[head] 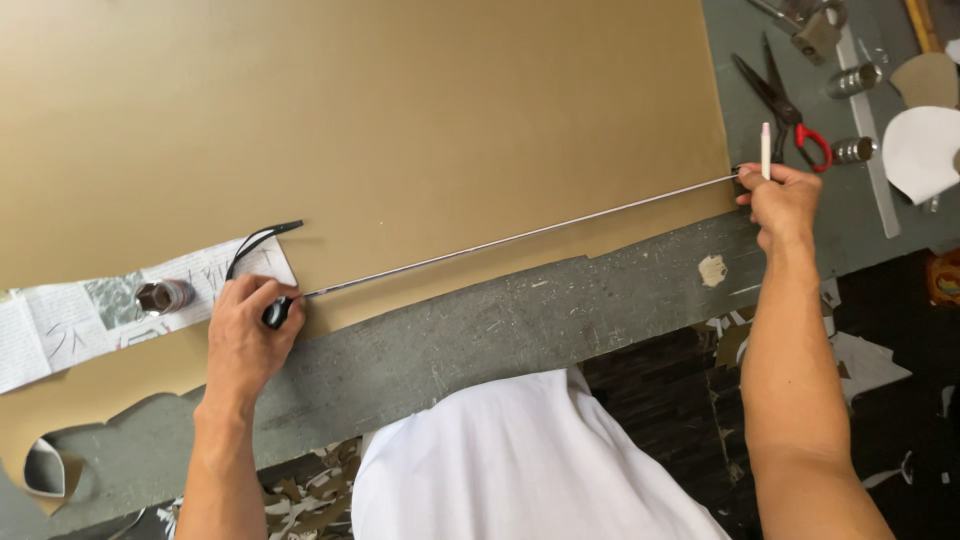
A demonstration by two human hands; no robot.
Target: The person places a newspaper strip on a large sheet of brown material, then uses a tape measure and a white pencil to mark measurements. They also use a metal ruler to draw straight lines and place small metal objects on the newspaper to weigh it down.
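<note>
Grey worktop (pixel 560 320) carries a tan sheet (pixel 380 120). Across it a thin metal tape (pixel 520 236) stretches taut between both grips: left hand (pixel 245 335) clenched on its black case (pixel 277 313), right hand (pixel 782 200) pinching the far end and a white pen (pixel 766 150). Scissors (pixel 785 105) lie just beyond.

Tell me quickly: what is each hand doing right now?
Left hand: closed on the tape measure case, pressed on the tan sheet.
Right hand: closed on a white pen, pinning the tape's end.

grey workbench (pixel 560 310) | tan sheet (pixel 380 130) | scissors (pixel 785 105) | metal weights (pixel 855 150)
</note>
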